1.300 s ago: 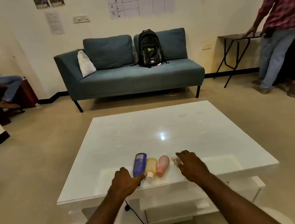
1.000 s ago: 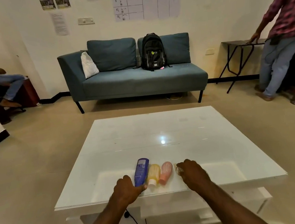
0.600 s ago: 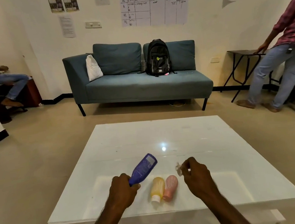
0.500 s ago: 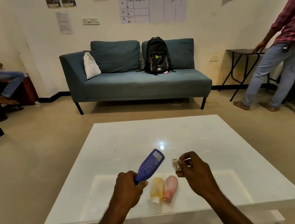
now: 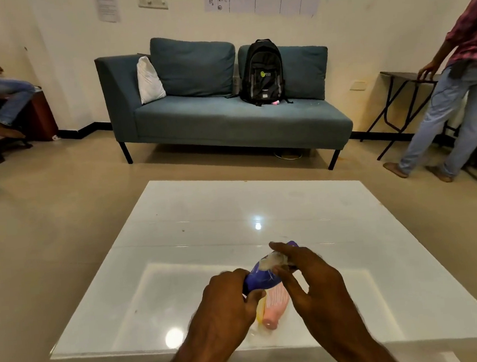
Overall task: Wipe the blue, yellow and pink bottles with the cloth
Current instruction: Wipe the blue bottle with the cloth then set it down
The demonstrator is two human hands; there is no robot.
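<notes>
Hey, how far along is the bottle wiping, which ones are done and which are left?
Nothing looks finished yet. In hand: the left hand holds the blue bottle off the white table, and the right hand presses the cloth against it. Left: the pink bottle and the yellow bottle, mostly hidden behind the left hand, both lying on the table.

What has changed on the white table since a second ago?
The left hand lifted the blue plastic bottle off the table; the right hand brought the small pale cloth onto it. The yellow bottle and pink ribbed bottle stayed lying flat.
</notes>
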